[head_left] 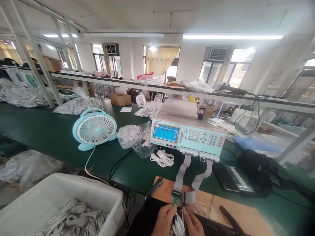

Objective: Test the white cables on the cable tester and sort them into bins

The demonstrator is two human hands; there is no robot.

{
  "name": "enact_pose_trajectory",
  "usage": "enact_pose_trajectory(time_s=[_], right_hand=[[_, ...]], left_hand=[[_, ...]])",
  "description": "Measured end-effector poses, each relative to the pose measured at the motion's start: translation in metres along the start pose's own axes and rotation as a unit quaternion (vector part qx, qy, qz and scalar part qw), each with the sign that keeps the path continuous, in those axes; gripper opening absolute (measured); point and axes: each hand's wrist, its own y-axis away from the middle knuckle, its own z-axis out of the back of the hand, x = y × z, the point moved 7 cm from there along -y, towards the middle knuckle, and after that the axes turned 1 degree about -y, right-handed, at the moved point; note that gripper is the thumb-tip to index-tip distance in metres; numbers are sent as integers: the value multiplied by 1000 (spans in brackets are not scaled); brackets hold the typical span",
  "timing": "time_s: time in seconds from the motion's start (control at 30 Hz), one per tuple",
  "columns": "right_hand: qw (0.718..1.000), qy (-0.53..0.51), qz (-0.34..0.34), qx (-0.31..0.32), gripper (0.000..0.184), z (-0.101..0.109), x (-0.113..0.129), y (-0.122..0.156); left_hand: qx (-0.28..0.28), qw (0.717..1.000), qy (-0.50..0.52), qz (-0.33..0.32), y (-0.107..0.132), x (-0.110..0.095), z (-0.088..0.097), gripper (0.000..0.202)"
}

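Low in the head view, my left hand [164, 219] pinches one end of a white cable [178, 226] at a small green circuit board [175, 199]. My right hand [193, 223] pinches the cable's other end below a black ribbon connector [183, 199]. The cable's bundled middle hangs between both hands. Two grey ribbon cables [182, 173] run from these connectors up to a pale-green cable tester [188, 136] with a lit blue screen. The fingertips partly hide the plug ends.
A coiled white cable [162, 158] lies before the tester, beside bagged cables [130, 135]. A turquoise fan [98, 129] stands left on the green table. A white bin [115, 196] of cable bundles is at lower left; a black bag [256, 167] lies right.
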Motion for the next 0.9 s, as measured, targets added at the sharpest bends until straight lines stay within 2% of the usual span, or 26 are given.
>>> enact_pose_trajectory(time_s=[0.17, 0.2, 0.23, 0.27, 0.37, 0.4, 0.47, 0.63, 0.7, 0.73, 0.8, 0.83, 0.9], right_hand=[[998, 15, 39, -37, 40, -4, 12, 19], [999, 28, 34, -28, 37, -7, 10, 24], [998, 30, 19, -45, 35, -5, 6, 27], [997, 33, 4, -66, 33, -1, 1, 29], [994, 83, -50, -54, 26, 18, -19, 32], [990, 112, -64, -56, 24, 31, -25, 34], [978, 170, -82, -84, 22, 71, -33, 40], [932, 306, -119, -155, 19, 197, -38, 52], [907, 363, -131, -171, 16, 230, -36, 58], [897, 384, -131, -174, 11, 239, -34, 62], [888, 411, -122, -166, 4, 236, -31, 69], [889, 417, -114, -151, 10, 224, -30, 71], [912, 395, -84, -69, 18, 182, -29, 71]], left_hand=[[-39, 998, -54, 18, 20, -17, 7, 41], [-27, 997, -61, 31, 25, -17, 5, 37], [-12, 996, -68, 48, 30, -15, 4, 32], [1, 996, -77, 50, 34, -14, 2, 27], [52, 989, -88, 103, 46, -2, -8, 26], [70, 985, -80, 136, 52, 5, -11, 29], [88, 974, -36, 207, 64, 16, -17, 34], [54, 936, 122, 326, 73, 33, -23, 30], [44, 923, 155, 350, 72, 37, -25, 26], [44, 918, 169, 356, 71, 39, -26, 24], [46, 909, 194, 365, 71, 40, -30, 22], [46, 905, 204, 369, 71, 41, -33, 21], [40, 899, 221, 376, 72, 41, -37, 21]])
